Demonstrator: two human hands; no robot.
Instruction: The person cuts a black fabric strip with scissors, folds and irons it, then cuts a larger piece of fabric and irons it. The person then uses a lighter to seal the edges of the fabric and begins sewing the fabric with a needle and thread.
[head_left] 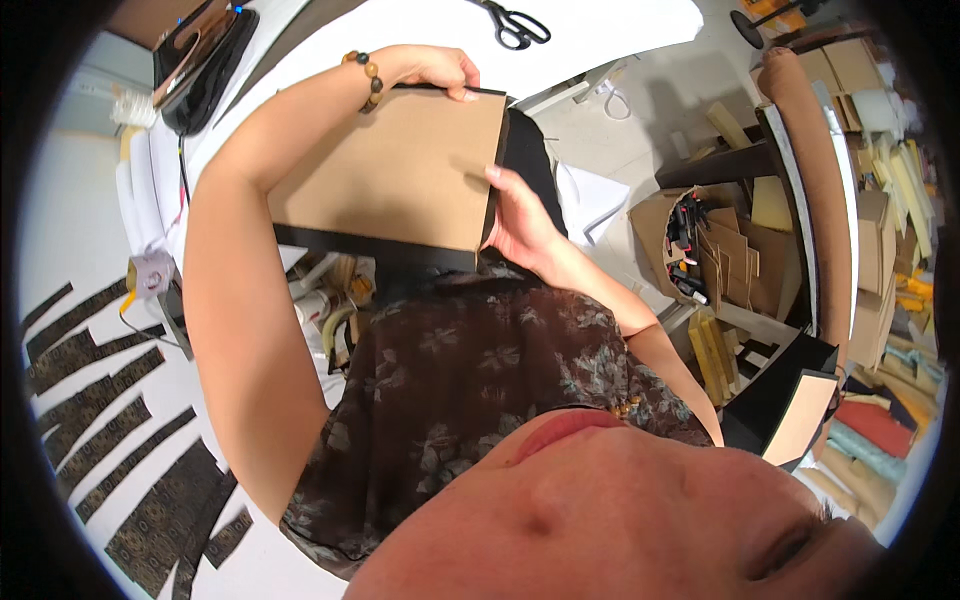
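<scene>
A flat tan board (pixel 390 165) with black edging is held tilted in front of my body, over my lap and against the edge of the white table (pixel 620 25). My left hand (pixel 440 72), with a beaded bracelet at the wrist, grips its far edge near the far right corner. The fingers there are curled and the thumb presses on the tan face. At the right edge, my right hand (pixel 520 225) pinches the board, thumb on top. The other right fingers are partly hidden beneath it.
Black-handled scissors (pixel 515 28) lie on the table beyond the board. A black device (pixel 208 70) stands at the far left. Dark patterned strips (pixel 165 510) spread over a white surface at left. On the right are an open carton (pixel 655 235) and a long brown roll (pixel 808 190).
</scene>
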